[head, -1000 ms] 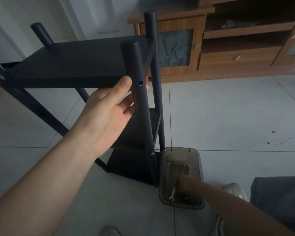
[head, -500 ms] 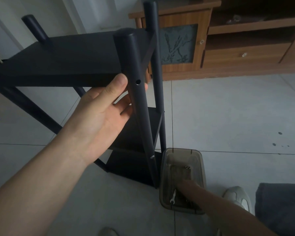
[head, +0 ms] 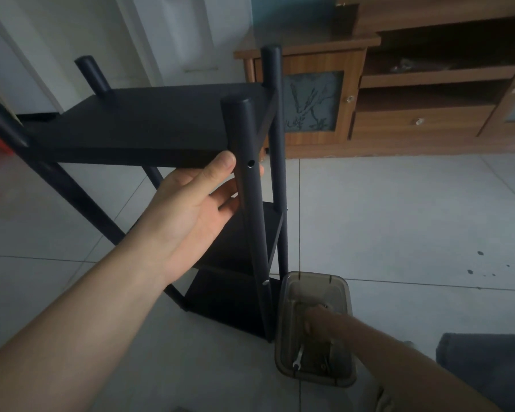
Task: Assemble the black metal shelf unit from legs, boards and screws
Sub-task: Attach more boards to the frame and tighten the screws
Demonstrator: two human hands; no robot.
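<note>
The black metal shelf unit [head: 161, 135] fills the left and centre of the frame, standing on the pale tiled floor [head: 399, 218] with its top board level across the upper left and two lower boards stacked beneath toward the bottom centre. It looks stiff and probably fairly light, though tall and narrow enough to tip; the smooth painted tubes may be slippery, so the round black front leg [head: 244, 185] just below the top board seems the best hold. The left hand [head: 191, 212] reaches in from the lower left, palm up, fingers wrapped behind that leg and thumb resting against its near side beside an open screw hole [head: 251, 164]. At the bottom right the right hand [head: 315, 319] dips into a smoky translucent plastic box [head: 315, 331] beside the unit's foot, where a small silver spanner [head: 298, 358] lies; whether its fingers pinch a screw I cannot tell.
</note>
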